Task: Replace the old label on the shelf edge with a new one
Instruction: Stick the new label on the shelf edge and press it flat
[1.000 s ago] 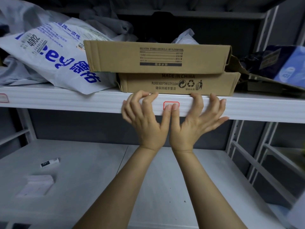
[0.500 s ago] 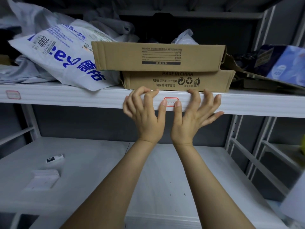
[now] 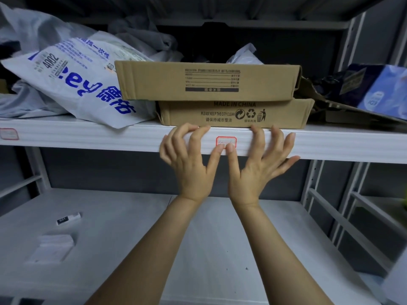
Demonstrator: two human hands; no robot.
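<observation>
A small white label with a red border (image 3: 226, 140) is stuck on the front of the white shelf edge (image 3: 110, 137). My left hand (image 3: 189, 164) and my right hand (image 3: 256, 168) are raised side by side against that edge. Both thumbs press on the label's lower rim and hide it. The other fingers spread and curl over the shelf's top lip. Neither hand holds anything. A second red-bordered label (image 3: 8, 134) sits on the same edge at the far left.
Two flat cardboard boxes (image 3: 209, 95) are stacked on the shelf just above my hands, with a white printed plastic bag (image 3: 72, 84) to their left and blue packaging (image 3: 378, 89) to the right. On the lower shelf (image 3: 132, 227) lie a small white stick (image 3: 68, 219) and a stack of white label sheets (image 3: 54, 246).
The thumbs slid apart to the label's sides half a second ago and now meet again on its lower edge. The view has shifted slightly, and the shelf sits lower in frame.
</observation>
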